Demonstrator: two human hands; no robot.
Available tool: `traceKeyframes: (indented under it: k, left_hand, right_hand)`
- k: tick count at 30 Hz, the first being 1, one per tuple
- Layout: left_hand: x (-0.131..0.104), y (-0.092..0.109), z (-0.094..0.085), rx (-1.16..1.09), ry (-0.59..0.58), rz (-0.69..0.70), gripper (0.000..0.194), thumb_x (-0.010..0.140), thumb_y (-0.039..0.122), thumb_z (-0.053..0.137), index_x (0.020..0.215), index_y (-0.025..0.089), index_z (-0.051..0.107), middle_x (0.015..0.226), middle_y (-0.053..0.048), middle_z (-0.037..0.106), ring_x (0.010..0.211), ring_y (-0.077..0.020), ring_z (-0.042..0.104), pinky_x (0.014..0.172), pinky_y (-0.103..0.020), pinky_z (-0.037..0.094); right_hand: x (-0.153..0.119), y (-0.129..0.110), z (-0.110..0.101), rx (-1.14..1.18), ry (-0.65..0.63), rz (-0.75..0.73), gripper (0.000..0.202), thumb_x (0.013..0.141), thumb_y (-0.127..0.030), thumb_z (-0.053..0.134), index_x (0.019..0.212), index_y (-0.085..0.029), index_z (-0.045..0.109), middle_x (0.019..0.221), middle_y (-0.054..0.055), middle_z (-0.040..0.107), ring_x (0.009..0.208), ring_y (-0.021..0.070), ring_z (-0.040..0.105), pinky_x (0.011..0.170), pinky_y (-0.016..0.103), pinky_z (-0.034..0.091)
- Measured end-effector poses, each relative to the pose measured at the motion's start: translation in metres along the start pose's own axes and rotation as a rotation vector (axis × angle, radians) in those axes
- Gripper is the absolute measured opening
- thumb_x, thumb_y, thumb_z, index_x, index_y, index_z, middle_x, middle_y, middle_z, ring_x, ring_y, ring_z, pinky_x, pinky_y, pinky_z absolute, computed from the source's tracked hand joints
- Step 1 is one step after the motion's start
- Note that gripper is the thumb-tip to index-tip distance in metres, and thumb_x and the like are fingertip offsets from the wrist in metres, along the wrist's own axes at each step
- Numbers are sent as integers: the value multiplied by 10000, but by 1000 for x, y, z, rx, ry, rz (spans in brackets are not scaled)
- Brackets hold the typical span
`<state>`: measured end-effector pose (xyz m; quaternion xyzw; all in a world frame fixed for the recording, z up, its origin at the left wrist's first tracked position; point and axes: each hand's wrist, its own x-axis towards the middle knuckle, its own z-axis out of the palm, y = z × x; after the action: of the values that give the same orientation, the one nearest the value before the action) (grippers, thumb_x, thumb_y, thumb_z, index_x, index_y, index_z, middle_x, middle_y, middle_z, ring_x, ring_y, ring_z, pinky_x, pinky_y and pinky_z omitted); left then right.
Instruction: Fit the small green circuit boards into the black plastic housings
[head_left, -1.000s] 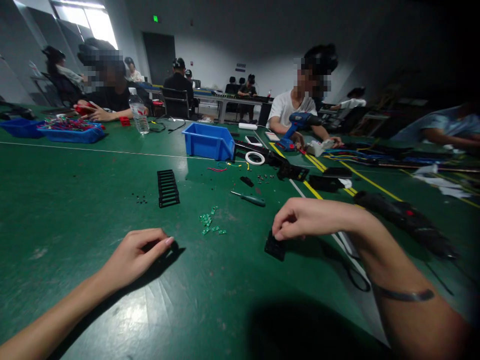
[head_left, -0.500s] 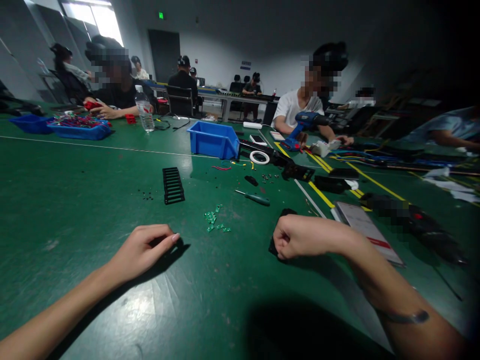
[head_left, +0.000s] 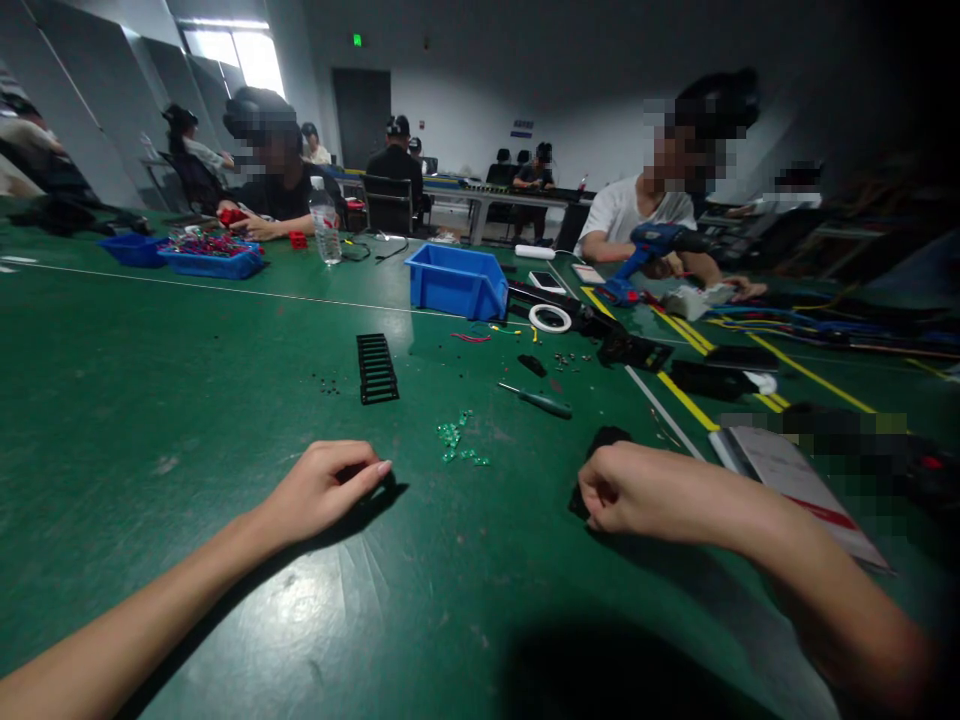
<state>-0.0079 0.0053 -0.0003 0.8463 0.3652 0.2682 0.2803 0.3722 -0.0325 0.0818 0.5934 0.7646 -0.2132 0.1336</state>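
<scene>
Green table [head_left: 465,600] | left fingers [head_left: 351,452] half-curled, empty | right fingers [head_left: 592,478] curled at black part [head_left: 611,436], grip unclear

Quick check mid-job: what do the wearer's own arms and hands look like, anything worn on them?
Both the left hand and right hand are ungloved, with no rings visible. Both forearms look slim and sleeveless. The right forearm blurs into shadow toward the elbow, hiding detail there.
</scene>
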Motion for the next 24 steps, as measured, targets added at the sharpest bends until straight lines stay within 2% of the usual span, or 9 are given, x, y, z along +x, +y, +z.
traceKeyframes:
  k: [4, 12, 17, 24]
  left_hand:
    - [1, 0, 0, 2, -6, -1, 360, 1013, 355, 502, 753, 138, 624, 663, 24, 524, 629, -89, 499, 620, -203, 354]
    - [1, 1, -1, -5, -8, 7, 341, 1014, 346, 503, 791, 136, 652, 685, 15, 556, 645, -92, 518, 632, -203, 364]
    - [0, 0, -1, -10, 5, -1, 336, 1015, 351, 508, 798, 139, 655, 686, 17, 552, 647, -91, 511, 636, -208, 363]
    - [0, 1, -2, -24, 8, -9, 331, 1012, 357, 516, 816, 140, 670, 705, 15, 577, 667, -89, 531, 651, -210, 373]
  right_hand:
    - [-1, -10, 5, -117, 25, 40, 153, 743, -146, 567, 663, -206, 683, 663, 33, 649, 533, 139, 488, 507, 272, 289]
    - [-4, -15, 2, -143, 40, 91, 162, 764, -144, 563, 773, -227, 702, 788, 59, 716, 659, 210, 635, 553, 287, 340]
    - [-2, -16, 3, -160, 31, 70, 190, 817, -162, 542, 813, -212, 724, 826, 78, 729, 712, 222, 659, 600, 292, 379]
    - [-3, -16, 1, -164, 21, 101, 183, 806, -167, 546, 849, -206, 719, 848, 77, 725, 718, 219, 660, 597, 283, 374]
